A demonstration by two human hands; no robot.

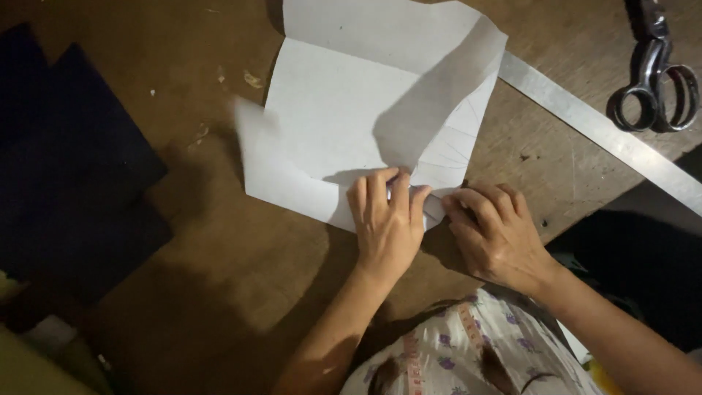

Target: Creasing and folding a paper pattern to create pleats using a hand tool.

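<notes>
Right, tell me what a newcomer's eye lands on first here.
First, the large white folded sheet of paper lying mid-table on the brown wooden tabletop, with faint pencil lines fanning out near its lower right corner. Both hands press on its near edge: the left hand flat on the paper, the right hand beside it at the corner. At far right lie a long metal ruler and steel scissors.

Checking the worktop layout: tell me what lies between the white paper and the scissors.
In the head view, a long metal ruler lies diagonally between the paper and the scissors, on the wooden table.
</notes>
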